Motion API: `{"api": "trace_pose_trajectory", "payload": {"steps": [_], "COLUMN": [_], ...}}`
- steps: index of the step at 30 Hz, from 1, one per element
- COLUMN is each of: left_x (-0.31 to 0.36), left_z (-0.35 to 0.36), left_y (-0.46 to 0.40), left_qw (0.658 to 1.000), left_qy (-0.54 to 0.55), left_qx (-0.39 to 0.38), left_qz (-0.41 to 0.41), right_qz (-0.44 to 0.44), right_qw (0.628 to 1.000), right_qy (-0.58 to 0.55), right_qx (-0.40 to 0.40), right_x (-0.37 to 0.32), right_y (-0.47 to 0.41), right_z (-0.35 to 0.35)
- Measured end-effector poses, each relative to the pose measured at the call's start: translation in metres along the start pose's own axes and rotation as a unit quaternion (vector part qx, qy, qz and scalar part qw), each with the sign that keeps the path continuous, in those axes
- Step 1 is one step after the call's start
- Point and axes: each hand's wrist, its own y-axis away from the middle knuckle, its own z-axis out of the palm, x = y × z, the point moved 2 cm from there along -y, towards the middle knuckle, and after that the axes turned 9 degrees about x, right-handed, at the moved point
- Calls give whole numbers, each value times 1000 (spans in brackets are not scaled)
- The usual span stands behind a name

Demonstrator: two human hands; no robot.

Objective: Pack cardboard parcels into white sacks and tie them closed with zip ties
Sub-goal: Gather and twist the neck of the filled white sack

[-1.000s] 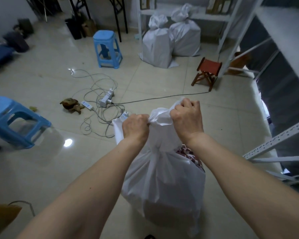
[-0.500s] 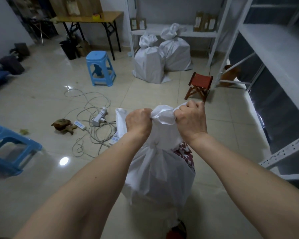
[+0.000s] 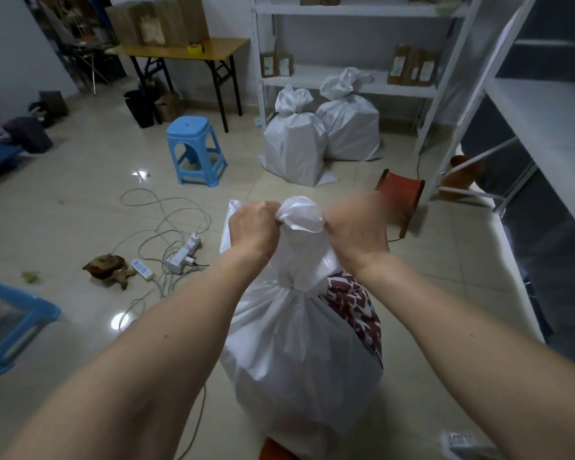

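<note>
A full white sack (image 3: 299, 353) hangs in front of me, cinched at a narrow neck below its bunched top. My left hand (image 3: 253, 228) grips the left side of that bunched top, fingers curled round the plastic. My right hand (image 3: 357, 224), slightly blurred, grips the right side of it. Whatever fills the sack is hidden. Two more tied white sacks (image 3: 294, 141) stand on the floor by the far shelving. Cardboard parcels (image 3: 412, 66) stand on the white shelf behind them.
Cables and power strips (image 3: 183, 257) lie on the tiled floor to the left. A blue stool (image 3: 195, 149) stands further back, another blue stool (image 3: 7, 323) at the left edge. A small red folding stool (image 3: 400, 189) sits beyond my right hand. White metal shelving (image 3: 498, 127) runs along the right.
The view has tilted up and moved nearer the far shelves. Both hands keep their grip on the sack's top, and the sack has come along with them.
</note>
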Motion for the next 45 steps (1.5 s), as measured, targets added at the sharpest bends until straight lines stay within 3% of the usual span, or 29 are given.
{"api": "trace_pose_trajectory", "payload": {"steps": [9, 18, 35, 45], "left_x": [6, 33, 86, 92], "left_z": [64, 134, 230, 333], "left_y": [-155, -303, -601, -774], "left_qw": [999, 998, 988, 989], "left_qy": [46, 50, 82, 99], "left_qx": [-19, -14, 71, 34], "left_qz": [-18, -27, -108, -109], "right_qz": [10, 52, 58, 45], "right_qw": [999, 997, 989, 981], "right_qy": [16, 14, -137, -166], "right_qx": [-48, -48, -10, -86], "right_x": [46, 113, 240, 303], "right_y": [-113, -206, -435, -549], "right_z": [111, 221, 429, 579]}}
